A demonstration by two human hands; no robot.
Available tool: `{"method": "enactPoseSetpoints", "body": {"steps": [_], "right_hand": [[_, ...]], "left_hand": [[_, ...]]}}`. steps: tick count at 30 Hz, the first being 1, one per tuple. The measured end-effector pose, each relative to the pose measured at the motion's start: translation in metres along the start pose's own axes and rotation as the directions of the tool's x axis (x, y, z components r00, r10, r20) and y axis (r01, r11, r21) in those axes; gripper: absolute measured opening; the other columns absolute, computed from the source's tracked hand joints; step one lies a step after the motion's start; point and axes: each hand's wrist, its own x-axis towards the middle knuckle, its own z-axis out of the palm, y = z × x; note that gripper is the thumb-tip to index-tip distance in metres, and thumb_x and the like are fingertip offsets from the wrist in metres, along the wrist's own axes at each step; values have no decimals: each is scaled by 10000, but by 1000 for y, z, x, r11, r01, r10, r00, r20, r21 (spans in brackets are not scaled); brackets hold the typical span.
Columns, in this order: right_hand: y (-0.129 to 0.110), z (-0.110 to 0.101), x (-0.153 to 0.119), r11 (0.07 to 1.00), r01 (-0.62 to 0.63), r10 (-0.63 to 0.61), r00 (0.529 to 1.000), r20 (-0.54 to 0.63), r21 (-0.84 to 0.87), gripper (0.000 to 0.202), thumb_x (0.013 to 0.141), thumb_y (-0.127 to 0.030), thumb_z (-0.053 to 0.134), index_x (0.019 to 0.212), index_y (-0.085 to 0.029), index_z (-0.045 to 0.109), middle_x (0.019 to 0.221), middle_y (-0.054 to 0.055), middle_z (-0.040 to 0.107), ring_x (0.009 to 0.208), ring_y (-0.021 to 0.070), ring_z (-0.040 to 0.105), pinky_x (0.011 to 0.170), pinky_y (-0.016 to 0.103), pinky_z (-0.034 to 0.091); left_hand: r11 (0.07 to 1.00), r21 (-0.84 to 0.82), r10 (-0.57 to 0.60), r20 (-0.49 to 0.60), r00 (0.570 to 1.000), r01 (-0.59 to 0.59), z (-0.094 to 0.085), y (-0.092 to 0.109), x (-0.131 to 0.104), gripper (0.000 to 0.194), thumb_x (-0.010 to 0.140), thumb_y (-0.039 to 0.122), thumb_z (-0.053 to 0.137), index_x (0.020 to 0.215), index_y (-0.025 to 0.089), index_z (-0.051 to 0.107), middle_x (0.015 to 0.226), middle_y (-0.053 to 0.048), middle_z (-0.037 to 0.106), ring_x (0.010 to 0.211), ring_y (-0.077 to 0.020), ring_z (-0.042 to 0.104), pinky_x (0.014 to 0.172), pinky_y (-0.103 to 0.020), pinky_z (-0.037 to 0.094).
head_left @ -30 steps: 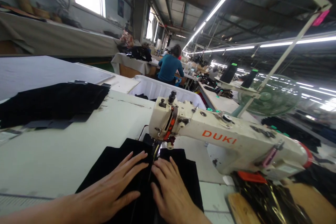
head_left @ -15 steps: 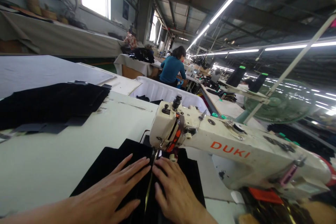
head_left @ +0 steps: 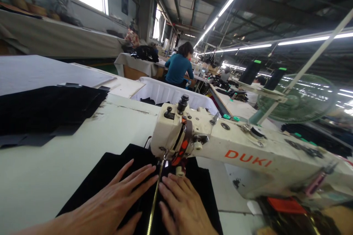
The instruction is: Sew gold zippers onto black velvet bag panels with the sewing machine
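Observation:
Black fabric point(head_left: 91, 187) lies on the pale table under the head of a white sewing machine point(head_left: 168, 128). A thin gold strip point(head_left: 152, 209) runs along the fabric up to the needle area. My left hand point(head_left: 118, 194) rests flat on the fabric left of the strip, fingers spread. To the right of the strip, my right hand point(head_left: 184, 202) presses on the fabric with its fingers apart, their tips just below the presser foot. Neither hand has anything gripped.
A stack of black pieces point(head_left: 49, 110) lies at the left on the table point(head_left: 116, 128). Behind the machine stands a white bin point(head_left: 176, 93) with dark cloth. Thread cones point(head_left: 250, 72) and a green fan point(head_left: 298, 99) are at the right. A person point(head_left: 179, 64) sits beyond.
The black fabric and both hands have shifted slightly relative to the machine, and more of the gold strip shows between the hands. The camera view has turned a little.

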Motion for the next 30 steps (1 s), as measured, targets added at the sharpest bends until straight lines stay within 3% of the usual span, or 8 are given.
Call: {"method": "enactPoseSetpoints", "body": {"steps": [4,8,13,17,23,30], "right_hand": [[1,7,-4,998,59,-59,997,-50,-4,300,951,-278,624,1233,-188,670,1204,20,753,1136,173,693,1151,308,451],[-1,8,-6,1000,27,-27,1000,1,10,281,906,-262,628,1178,-207,669,1184,27,750,1100,194,705,1087,336,521],[-4,12,-10,996,-78,82,994,79,-50,299,838,-262,618,1134,-239,651,1336,65,683,1179,278,680,981,407,602],[-3,18,-12,997,-48,51,998,44,-68,322,802,-223,606,1121,-241,650,1304,36,707,1163,260,692,999,376,593],[-1,17,-7,998,-9,7,999,-37,-61,413,786,-121,511,1168,-195,647,1229,41,745,1118,207,716,1074,328,527],[9,9,-6,987,128,-123,991,60,-98,473,828,-103,520,1287,-146,628,1301,62,708,1195,207,683,1078,320,518]], "left_hand": [[998,30,54,-83,995,-52,6,5,-2,740,948,260,543,1627,206,255,1633,-46,357,1483,-212,386,1270,-447,-15],[992,86,104,-151,983,-92,6,6,1,728,937,325,551,1609,196,304,1607,-38,406,1467,-212,417,1255,-442,-119],[997,-4,80,-162,984,-82,7,0,4,747,946,366,566,1621,233,274,1600,-40,415,1434,-220,467,1263,-419,-82],[994,-94,43,-139,989,-56,11,-3,2,765,955,380,580,1631,288,235,1587,-26,433,1414,-236,492,1285,-422,85],[991,-128,36,-95,995,-48,15,-4,1,776,959,373,575,1638,303,205,1586,-26,433,1399,-258,511,1281,-462,132],[995,-67,69,-117,991,-77,23,-5,0,774,933,340,564,1631,252,242,1600,-57,411,1432,-266,468,1266,-494,-15]]}}
